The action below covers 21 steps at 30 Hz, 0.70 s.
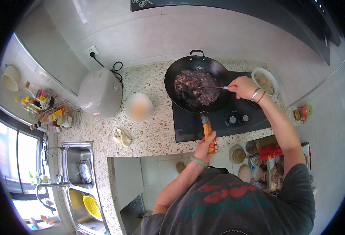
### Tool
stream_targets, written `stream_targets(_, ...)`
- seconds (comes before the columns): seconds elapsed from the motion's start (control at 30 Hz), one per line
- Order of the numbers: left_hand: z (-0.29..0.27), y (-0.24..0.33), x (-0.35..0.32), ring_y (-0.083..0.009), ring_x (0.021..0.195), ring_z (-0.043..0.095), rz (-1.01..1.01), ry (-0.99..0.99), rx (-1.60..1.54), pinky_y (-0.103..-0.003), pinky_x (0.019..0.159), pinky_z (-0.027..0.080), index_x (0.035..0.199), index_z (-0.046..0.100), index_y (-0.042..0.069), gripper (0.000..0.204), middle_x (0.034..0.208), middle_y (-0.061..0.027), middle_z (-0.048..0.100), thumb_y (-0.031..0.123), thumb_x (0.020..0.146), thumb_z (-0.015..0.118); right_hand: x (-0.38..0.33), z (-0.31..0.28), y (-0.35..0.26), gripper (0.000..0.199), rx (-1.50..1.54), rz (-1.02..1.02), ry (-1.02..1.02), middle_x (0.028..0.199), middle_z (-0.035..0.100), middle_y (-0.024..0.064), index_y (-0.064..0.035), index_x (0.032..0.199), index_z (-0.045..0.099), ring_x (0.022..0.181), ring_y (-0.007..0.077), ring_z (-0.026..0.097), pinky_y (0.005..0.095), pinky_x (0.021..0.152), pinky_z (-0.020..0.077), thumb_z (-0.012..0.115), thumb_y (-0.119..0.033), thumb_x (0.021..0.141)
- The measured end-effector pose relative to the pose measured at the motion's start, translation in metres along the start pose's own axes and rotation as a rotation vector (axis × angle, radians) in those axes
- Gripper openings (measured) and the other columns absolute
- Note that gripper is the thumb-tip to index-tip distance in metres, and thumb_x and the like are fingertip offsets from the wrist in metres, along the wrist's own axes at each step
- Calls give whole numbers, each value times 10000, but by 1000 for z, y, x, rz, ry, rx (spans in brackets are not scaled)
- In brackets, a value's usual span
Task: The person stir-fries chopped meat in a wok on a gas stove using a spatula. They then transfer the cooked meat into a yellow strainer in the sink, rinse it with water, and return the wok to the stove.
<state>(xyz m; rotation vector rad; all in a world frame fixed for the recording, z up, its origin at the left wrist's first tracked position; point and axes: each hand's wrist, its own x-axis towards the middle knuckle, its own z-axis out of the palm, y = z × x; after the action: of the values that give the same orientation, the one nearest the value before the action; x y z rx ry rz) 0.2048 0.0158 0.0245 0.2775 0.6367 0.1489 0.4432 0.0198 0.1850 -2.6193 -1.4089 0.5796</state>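
Round black metal wok point(220, 70), qty 1: head view, sole view. Loc.: upper ctr., on black glass hob point(187, 129), far L part; small black loop grip point(196, 51) at far rim, brown wooden handle point(207, 128) pointing near.
Contents: dark reddish-brown pieces point(185, 83) in bubbly liquid, pieces massed mostly L of ctr.; exact food can't be ID'd.
L hand point(207, 147): fingers wrapped round wooden handle, nr. its near end.
R hand point(243, 87): fingers closed on slim metal-shafted utensil point(215, 87), entering over R rim; tip in contents, shape unclear.
Adj. items: frosted white round bowl point(128, 107) w/ blurred orange patch, L of wok; crumpled cream-coloured wrap point(122, 137), nearer; white rounded appliance point(100, 92), far L; white-rimmed round tub point(254, 73), R of wok.
Handling notes (judgement): L grip should brace wok vs. R-hand push, so base sits flat on hob. Work utensil low along bottom, R to L & back, breaking up the L clump for even heat. Short, slow strokes adv.; liquid looks lively, may spit, so R wrist best held high & clear of rim. Avoid scooping liquid over near edge, toward L forearm.
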Motion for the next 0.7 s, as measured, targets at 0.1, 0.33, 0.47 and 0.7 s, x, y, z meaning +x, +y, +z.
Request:
stream_targets(0.1,-1,-2,2,-93,569,479,12,-3,-19,-230,471,376,970,558,129,203,801,0,569,230,845,683,3,-13,12,204,51,30,69,634,649,104,-88,925,699,583,227,631,343,659,494,581,-232,842)
stream_targets(0.33,2,-1,0,-89,571,477,26,-6,-27,-230,474,378,964,569,114,195,799,-2,574,224,848,680,18,22,18,211,-191,-28,314,916,671,130,-156,978,704,852,321,643,417,753,514,615,-274,827)
stream_targets(0.47,-1,-2,2,-88,574,476,28,1,-24,-232,476,377,988,584,115,201,799,-3,574,224,849,679,-5,32,15,192,-284,-83,236,908,677,116,-189,976,710,842,315,648,418,747,522,625,-262,820)
stream_targets(0.7,1,-3,0,-86,569,467,37,6,-25,-230,475,370,996,590,122,201,795,2,570,225,848,679,-65,-45,10,178,-468,-82,174,884,685,79,-189,920,726,850,276,644,388,736,509,672,-257,765)
